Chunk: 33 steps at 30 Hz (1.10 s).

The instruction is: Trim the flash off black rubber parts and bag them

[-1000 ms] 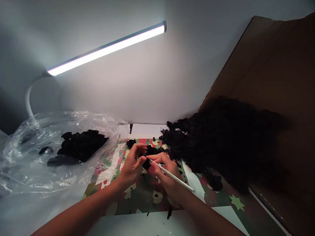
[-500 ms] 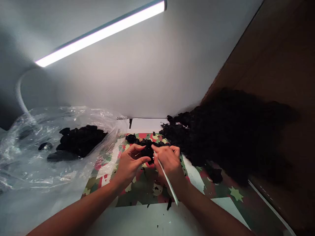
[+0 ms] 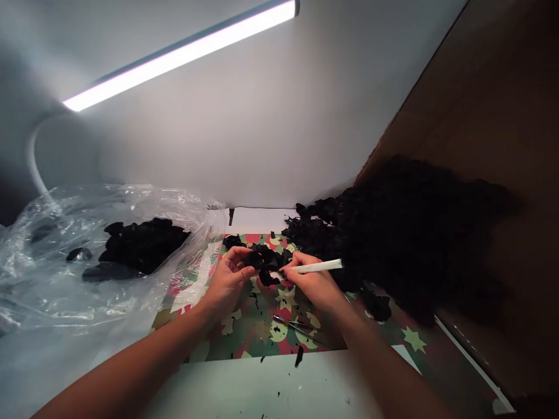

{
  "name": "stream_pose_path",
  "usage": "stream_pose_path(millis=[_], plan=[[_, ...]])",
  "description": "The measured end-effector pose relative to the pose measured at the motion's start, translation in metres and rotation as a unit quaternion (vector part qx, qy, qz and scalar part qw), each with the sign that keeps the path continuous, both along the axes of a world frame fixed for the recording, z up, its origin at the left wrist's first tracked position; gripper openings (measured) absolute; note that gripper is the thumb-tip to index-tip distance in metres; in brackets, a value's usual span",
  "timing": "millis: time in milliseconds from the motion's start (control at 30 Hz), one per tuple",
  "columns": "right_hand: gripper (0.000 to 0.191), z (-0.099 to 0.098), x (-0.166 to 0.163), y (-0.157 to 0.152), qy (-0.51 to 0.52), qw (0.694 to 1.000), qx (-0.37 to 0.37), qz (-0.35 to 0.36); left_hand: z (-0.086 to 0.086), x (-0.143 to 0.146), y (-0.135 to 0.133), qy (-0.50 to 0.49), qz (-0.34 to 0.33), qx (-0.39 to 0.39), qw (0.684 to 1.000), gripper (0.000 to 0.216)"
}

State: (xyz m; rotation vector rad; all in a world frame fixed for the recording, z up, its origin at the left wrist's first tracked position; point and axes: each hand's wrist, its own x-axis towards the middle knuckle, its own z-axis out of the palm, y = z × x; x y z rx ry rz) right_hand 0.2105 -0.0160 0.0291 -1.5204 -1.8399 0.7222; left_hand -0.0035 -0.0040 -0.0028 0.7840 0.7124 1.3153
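My left hand [image 3: 227,280] pinches one end of a small black crinkled piece [image 3: 266,260] above a patterned red, green and cream sheet [image 3: 262,329]. My right hand [image 3: 313,283] grips the other end of the same piece and holds a thin white stick [image 3: 318,267] that points right. A pair of thin metal tweezers or scissors [image 3: 297,326] lies on the sheet under my right wrist. A large heap of black pieces [image 3: 406,233] lies just right of my hands.
A clear plastic bag [image 3: 87,256] with more black pieces [image 3: 140,247] sits at the left. A lit bar lamp [image 3: 179,55] hangs above. A brown cardboard panel [image 3: 493,105] leans at the right. Black scraps dot the white table edge [image 3: 279,390].
The white stick in my right hand swung from pointing down toward me to pointing right. Both hands moved slightly away from me, uncovering the metal tool on the sheet.
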Motion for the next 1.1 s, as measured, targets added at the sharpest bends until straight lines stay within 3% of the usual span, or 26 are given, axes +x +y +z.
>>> stream_pose_path(millis=[100, 200, 267, 433, 567, 700, 733, 800, 933, 1100], plan=[[0.021, 0.011, 0.008, -0.004, 0.118, 0.984, -0.097, 0.091, 0.001, -0.002, 0.002, 0.010, 0.009, 0.005, 1.000, 0.055], [0.019, 0.022, 0.018, -0.003, 0.191, 0.960, -0.159, 0.126, 0.002, -0.004, 0.002, 0.038, 0.002, 0.006, 0.999, 0.044], [0.021, 0.025, 0.022, -0.001, 0.204, 0.963, -0.142, 0.099, 0.002, -0.004, 0.002, 0.066, -0.010, 0.018, 0.998, 0.035], [0.011, 0.020, 0.008, -0.004, 0.295, 0.954, -0.002, 0.063, 0.001, -0.005, -0.002, 0.169, -0.031, 0.071, 0.982, 0.024], [0.030, 0.008, -0.020, -0.015, 0.168, 0.981, -0.015, 0.101, 0.002, -0.005, -0.005, 0.182, -0.032, 0.121, 0.975, 0.022], [0.012, -0.003, -0.037, -0.016, 0.012, 0.997, 0.005, 0.081, 0.007, -0.005, -0.009, 0.199, -0.025, 0.188, 0.961, 0.022], [0.016, -0.004, -0.038, -0.015, -0.010, 0.996, 0.018, 0.082, 0.009, -0.006, -0.009, 0.208, -0.022, 0.203, 0.956, 0.022], [0.030, -0.004, -0.038, -0.013, -0.018, 0.992, 0.043, 0.114, 0.014, -0.006, -0.010, 0.242, -0.028, 0.237, 0.941, 0.022], [0.039, 0.000, -0.036, -0.013, 0.008, 0.983, 0.062, 0.172, 0.021, -0.008, -0.008, 0.329, -0.049, 0.271, 0.903, 0.023], [0.032, 0.004, -0.032, -0.012, 0.013, 0.987, 0.070, 0.148, 0.018, -0.015, 0.003, 0.333, -0.061, 0.245, 0.908, 0.014]])
